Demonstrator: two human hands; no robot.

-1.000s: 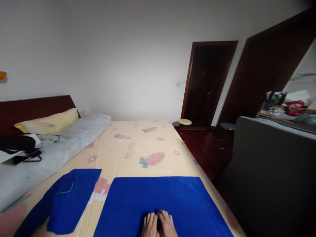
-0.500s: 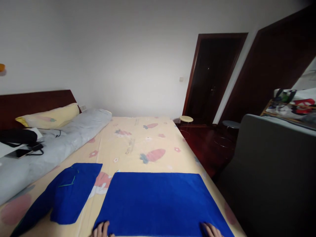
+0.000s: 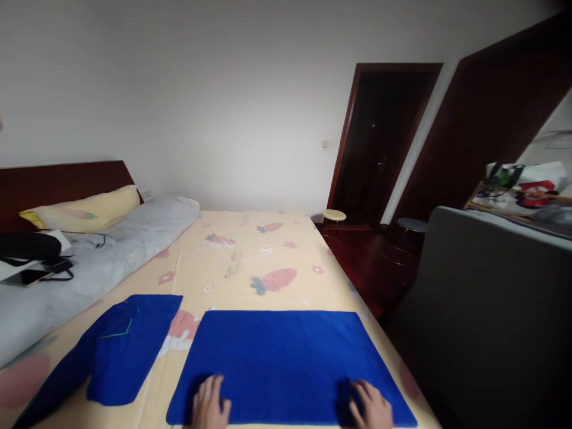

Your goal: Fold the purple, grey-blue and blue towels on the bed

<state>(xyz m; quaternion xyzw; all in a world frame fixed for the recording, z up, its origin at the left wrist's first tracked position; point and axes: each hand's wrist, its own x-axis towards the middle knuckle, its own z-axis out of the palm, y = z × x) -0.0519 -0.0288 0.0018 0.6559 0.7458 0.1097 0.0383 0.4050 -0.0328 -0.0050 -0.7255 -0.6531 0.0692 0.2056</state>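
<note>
A blue rectangular cloth [image 3: 281, 357] lies spread flat on the bed in front of me. Over its near left part is my left hand [image 3: 210, 404], fingers stretched forward and thumb apart. Towards the near right corner, my right hand [image 3: 370, 406] is also open, its fingers pointing inward over the fabric. Neither hand holds anything; whether the fingertips press on the cloth I cannot tell. To the left is a second blue cloth piece [image 3: 118, 357], irregular in shape, with a green line on it.
The bed's yellow sheet [image 3: 241, 256] has carrot and flower prints. A grey quilt [image 3: 134, 253] lies along the left, with a phone [image 3: 29, 277] and black items on it. Behind is a yellow pillow [image 3: 89, 211]. Rightward are a round stool [image 3: 334, 215] and a dark grey panel [image 3: 473, 316].
Both hands have moved forward from the cloth's near edge and inward over its surface, fingers now stretched out. The view has shifted slightly.
</note>
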